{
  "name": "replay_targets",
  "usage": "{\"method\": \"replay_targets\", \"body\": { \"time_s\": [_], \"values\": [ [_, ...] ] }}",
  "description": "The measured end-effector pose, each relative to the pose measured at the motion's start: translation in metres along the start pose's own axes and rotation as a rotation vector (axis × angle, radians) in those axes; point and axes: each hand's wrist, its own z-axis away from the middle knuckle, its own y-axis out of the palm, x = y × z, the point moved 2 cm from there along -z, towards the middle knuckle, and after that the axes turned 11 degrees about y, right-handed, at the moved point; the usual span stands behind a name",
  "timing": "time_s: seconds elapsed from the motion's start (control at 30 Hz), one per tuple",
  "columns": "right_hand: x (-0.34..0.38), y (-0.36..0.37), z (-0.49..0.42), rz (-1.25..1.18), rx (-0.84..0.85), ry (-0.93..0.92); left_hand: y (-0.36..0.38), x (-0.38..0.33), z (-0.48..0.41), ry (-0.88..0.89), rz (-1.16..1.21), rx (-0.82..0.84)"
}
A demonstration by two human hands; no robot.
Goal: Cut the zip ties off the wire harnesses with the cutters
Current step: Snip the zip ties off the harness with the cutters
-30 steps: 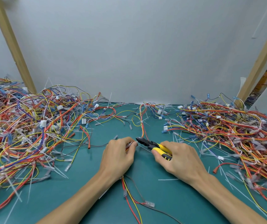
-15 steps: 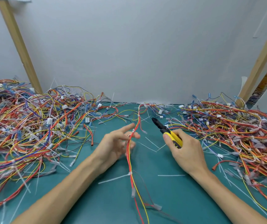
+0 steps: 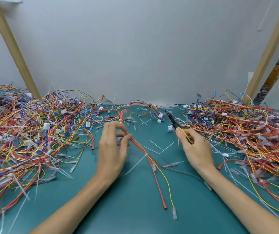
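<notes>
The left pile [image 3: 25, 132] of harnesses is heaped along the left side of the mat [image 3: 135, 208]. Next to it, the left hand [image 3: 113, 149] pinches one red-and-yellow harness [image 3: 138, 146] between thumb and fingertips, holding it up off the mat. A second ago that hand lay low with the cutters' nose right at its fingers, so a cut was most likely just made there. Below the pinch a zip tie [image 3: 146, 154] still binds the wires where they fork, its white tail pointing down-left. Another tie [image 3: 121, 121] sits above the hand, so this harness is not finished. Further right, the cutters [image 3: 174, 122] have swung away and now point up toward the wall, well apart from the harness. The right hand [image 3: 196, 149] grips them with its fingers curled round the yellow handles. Whether the jaws are parted is too blurred to say. The right pile [image 3: 236, 132] lies beyond. I judge the tool must come back to the fork tie next.
</notes>
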Motion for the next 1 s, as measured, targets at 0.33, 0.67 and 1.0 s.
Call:
{"method": "replay_targets", "body": {
  "time_s": [0.33, 0.67, 1.0],
  "values": [
    [0.002, -0.001, 0.001, 0.014, 0.01, -0.016, 0.005, 0.004, 0.007, 0.189, -0.154, 0.591],
    [0.003, -0.002, 0.001, 0.017, 0.031, -0.03, 0.0, 0.02, 0.002, 0.08, 0.01, 0.8],
    [0.004, 0.002, 0.002, 0.063, 0.043, -0.036, 0.002, -0.004, 0.005, 0.372, -0.301, 0.473]
  ]
}}
